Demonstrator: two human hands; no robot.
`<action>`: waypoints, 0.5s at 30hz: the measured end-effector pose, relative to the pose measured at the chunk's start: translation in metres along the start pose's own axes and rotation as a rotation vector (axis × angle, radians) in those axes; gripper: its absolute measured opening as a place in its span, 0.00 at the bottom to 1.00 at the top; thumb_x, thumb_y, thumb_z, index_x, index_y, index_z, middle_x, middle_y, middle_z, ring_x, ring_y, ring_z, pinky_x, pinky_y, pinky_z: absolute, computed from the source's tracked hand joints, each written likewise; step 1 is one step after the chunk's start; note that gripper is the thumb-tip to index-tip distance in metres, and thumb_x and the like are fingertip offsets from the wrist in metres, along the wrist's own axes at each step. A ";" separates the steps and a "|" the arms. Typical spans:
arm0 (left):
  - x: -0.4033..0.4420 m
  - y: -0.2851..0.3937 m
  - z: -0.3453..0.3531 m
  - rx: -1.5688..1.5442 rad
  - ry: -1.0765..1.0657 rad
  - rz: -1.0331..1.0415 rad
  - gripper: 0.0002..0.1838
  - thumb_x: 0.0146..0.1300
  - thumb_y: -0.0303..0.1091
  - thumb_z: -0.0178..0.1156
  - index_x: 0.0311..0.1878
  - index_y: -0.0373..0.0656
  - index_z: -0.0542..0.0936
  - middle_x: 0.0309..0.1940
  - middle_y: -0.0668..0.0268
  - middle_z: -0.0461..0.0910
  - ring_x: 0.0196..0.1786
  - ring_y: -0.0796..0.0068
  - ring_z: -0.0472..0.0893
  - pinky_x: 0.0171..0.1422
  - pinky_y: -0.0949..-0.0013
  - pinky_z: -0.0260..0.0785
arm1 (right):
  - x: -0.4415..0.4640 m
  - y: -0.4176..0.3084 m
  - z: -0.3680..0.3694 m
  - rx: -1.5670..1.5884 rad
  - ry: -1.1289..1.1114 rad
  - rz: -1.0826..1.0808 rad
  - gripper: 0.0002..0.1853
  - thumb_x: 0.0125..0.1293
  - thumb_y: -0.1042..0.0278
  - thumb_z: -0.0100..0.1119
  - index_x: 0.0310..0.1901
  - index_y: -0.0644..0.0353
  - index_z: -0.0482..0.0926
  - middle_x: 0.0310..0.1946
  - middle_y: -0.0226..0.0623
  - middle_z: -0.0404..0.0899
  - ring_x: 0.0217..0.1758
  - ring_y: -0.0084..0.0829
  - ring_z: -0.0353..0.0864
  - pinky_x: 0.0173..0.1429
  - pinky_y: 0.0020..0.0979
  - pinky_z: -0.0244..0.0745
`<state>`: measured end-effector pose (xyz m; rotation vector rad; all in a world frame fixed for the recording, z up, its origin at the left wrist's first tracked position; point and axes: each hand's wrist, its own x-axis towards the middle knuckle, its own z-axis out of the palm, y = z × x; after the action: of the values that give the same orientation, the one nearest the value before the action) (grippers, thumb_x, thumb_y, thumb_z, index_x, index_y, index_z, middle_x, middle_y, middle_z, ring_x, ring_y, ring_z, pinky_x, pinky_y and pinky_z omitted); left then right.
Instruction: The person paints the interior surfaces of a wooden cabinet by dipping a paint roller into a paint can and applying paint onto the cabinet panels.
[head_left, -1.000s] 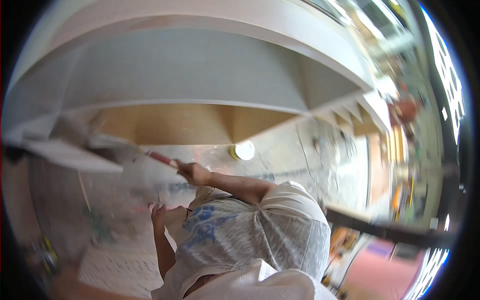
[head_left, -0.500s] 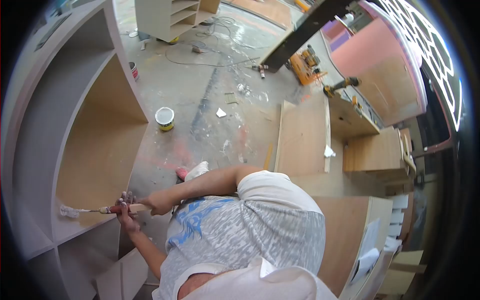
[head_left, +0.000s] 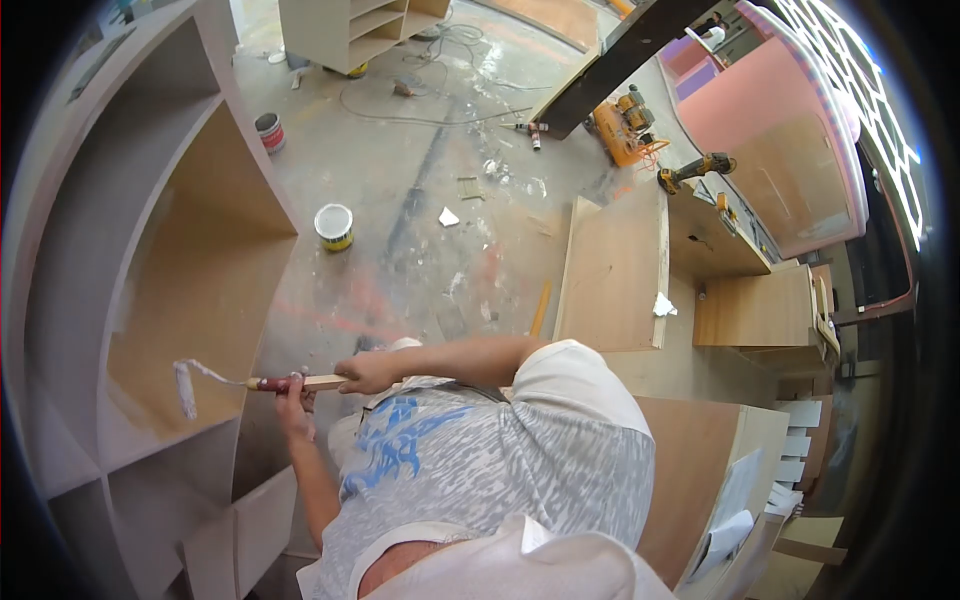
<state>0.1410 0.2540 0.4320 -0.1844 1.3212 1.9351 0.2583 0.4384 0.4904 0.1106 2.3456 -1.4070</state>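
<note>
A paint roller (head_left: 186, 392), coated in white, is inside the bare wood compartment of a curved cabinet (head_left: 200, 270). Its bent wire runs to a dark red handle with a pale wooden extension (head_left: 325, 382). Around the red part, the fingers of my left hand (head_left: 294, 408) are closed. My right hand (head_left: 368, 373) grips the wooden end, to the right of my left hand. White paint marks show on my left fingers. Along the compartment's left side and lower edge the surface is whitish, while its middle shows bare wood.
On the floor stand a yellow-labelled can (head_left: 334, 228) and a red-labelled can (head_left: 270, 133). Cables lie near a shelf unit (head_left: 375, 30). An orange compressor (head_left: 622, 135) stands beside a dark post (head_left: 625, 65). Wooden panels (head_left: 615, 275) are at the right. A person (head_left: 714, 32) is far off.
My left hand, apart from the roller at first, has come onto its handle. The view has swung round. Since half a second ago, the roller has moved up and right in view.
</note>
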 end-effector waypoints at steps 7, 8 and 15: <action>-0.045 -0.025 -0.029 -0.032 -0.020 -0.067 0.12 0.62 0.37 0.56 0.46 0.45 0.70 0.39 0.68 0.75 0.44 0.74 0.77 0.50 0.68 0.69 | -0.029 -0.045 0.039 0.454 -0.185 0.244 0.20 0.61 0.58 0.53 0.49 0.64 0.71 0.22 0.33 0.73 0.20 0.25 0.71 0.23 0.29 0.67; -0.048 -0.027 -0.043 -0.024 -0.004 -0.058 0.13 0.63 0.38 0.55 0.47 0.45 0.69 0.39 0.68 0.74 0.44 0.74 0.77 0.51 0.67 0.69 | -0.028 -0.054 0.049 0.613 -0.208 0.318 0.20 0.60 0.59 0.54 0.49 0.64 0.72 0.21 0.33 0.72 0.20 0.25 0.71 0.21 0.28 0.67; -0.112 -0.012 -0.112 0.195 0.024 0.121 0.15 0.63 0.50 0.53 0.30 0.50 0.74 0.22 0.78 0.67 0.25 0.86 0.66 0.34 0.77 0.62 | -0.030 -0.121 0.139 0.638 -0.109 0.404 0.12 0.61 0.60 0.53 0.39 0.61 0.72 0.18 0.28 0.68 0.16 0.20 0.67 0.14 0.26 0.63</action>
<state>0.1943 0.1045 0.4296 -0.0323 1.5590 1.8926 0.2947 0.2637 0.5450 0.6258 1.5889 -1.8180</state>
